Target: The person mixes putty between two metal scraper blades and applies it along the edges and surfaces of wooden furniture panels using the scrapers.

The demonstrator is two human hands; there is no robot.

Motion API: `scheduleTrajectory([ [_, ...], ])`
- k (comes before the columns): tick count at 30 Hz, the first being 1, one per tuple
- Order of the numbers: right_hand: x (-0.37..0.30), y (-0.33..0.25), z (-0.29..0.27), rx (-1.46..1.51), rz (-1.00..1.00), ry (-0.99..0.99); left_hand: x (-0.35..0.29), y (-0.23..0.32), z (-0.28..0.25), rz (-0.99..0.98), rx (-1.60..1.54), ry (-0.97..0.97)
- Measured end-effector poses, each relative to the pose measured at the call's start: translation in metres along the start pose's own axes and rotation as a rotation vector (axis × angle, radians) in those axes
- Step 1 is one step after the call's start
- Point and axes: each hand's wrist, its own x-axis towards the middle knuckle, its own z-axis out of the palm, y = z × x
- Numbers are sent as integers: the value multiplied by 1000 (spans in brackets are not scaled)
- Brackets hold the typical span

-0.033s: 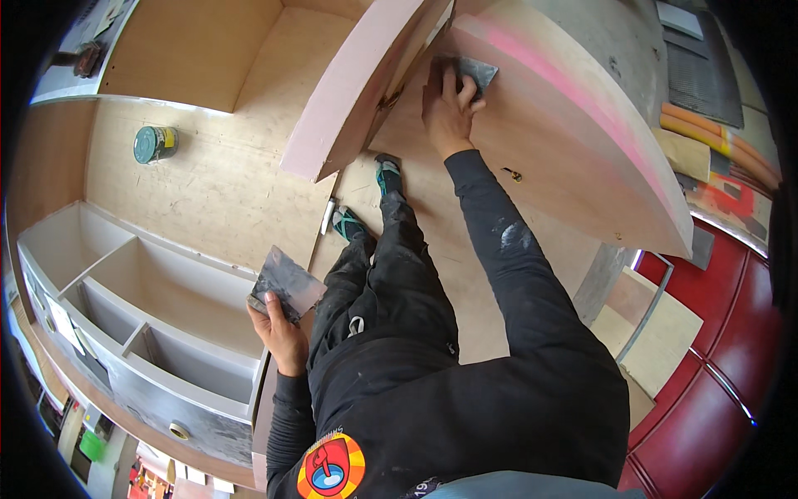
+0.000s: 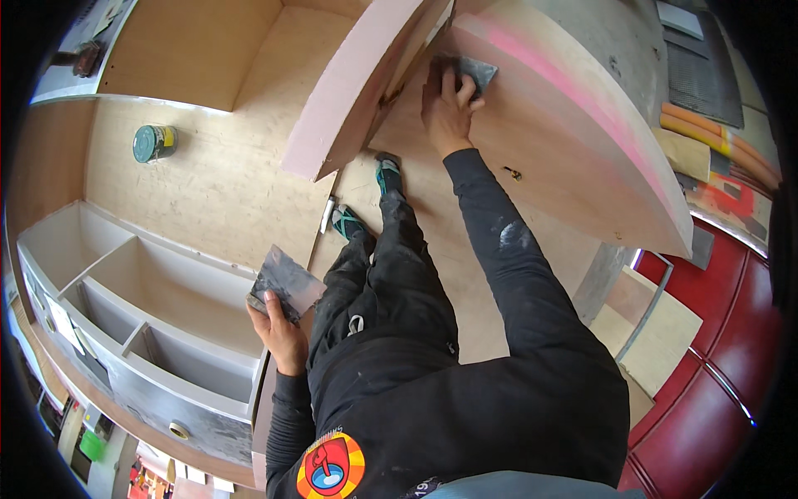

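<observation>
My left hand [image 2: 281, 331] grips a flat grey putty scraper [image 2: 288, 283] by its lower edge, thumb on top; pinkish filler smears its face. Out ahead, my right hand [image 2: 449, 104] closes round a second scraper [image 2: 477, 73], whose metal blade rests against the inner face of a curved panel [image 2: 565, 158]. This panel is pale wood with pinkish filler and a bright pink band along its outer rim. To its left, a pink-coated curved piece [image 2: 349, 87] meets it at a narrow corner. My fingers hide part of the right-hand scraper.
A green-lidded can [image 2: 155, 144] stands on the plywood [image 2: 208, 191] at left. Nearer is a white compartmented frame [image 2: 174, 258]. A white tube [image 2: 327, 214] lies by my feet. At right are red padded panels [image 2: 723, 333], boards [image 2: 665, 320] and orange rolls [image 2: 719, 137].
</observation>
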Motion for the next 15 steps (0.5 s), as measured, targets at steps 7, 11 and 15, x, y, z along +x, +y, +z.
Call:
scheduleTrajectory([
  [7, -6, -6, 0, 81, -7, 25, 1, 7, 0, 7, -50, -19],
  [11, -12, -11, -18, 150, 72, -144, 1, 4, -4, 18, -61, -16],
  [15, -12, -10, -27, 203, 23, 25, 2, 3, -3, -75, -68, 47],
])
